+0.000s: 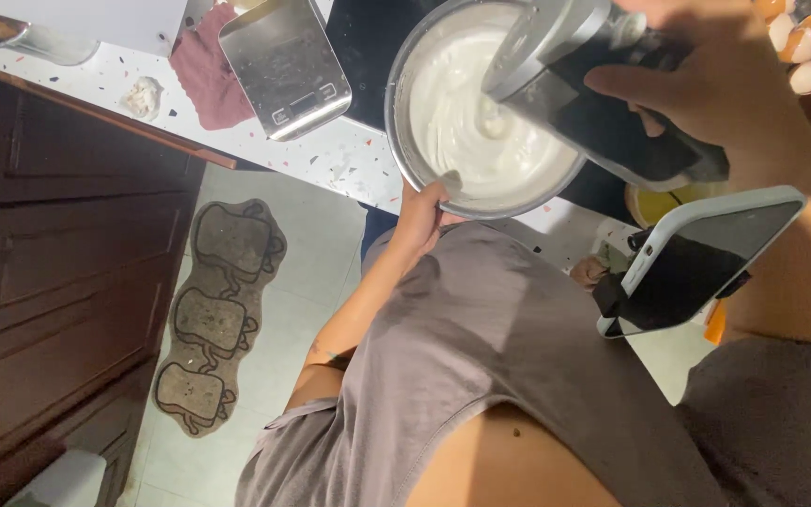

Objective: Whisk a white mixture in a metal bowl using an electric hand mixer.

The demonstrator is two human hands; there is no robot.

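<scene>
A scale (285, 64) is seen on the counter (330, 160). The bowl (404, 141) of white cream (481, 122) is gripped at its near rim by the left hand (421, 214), probably for steadiness. The mixer (603, 103) is held over it by the closed right hand (734, 84).
</scene>
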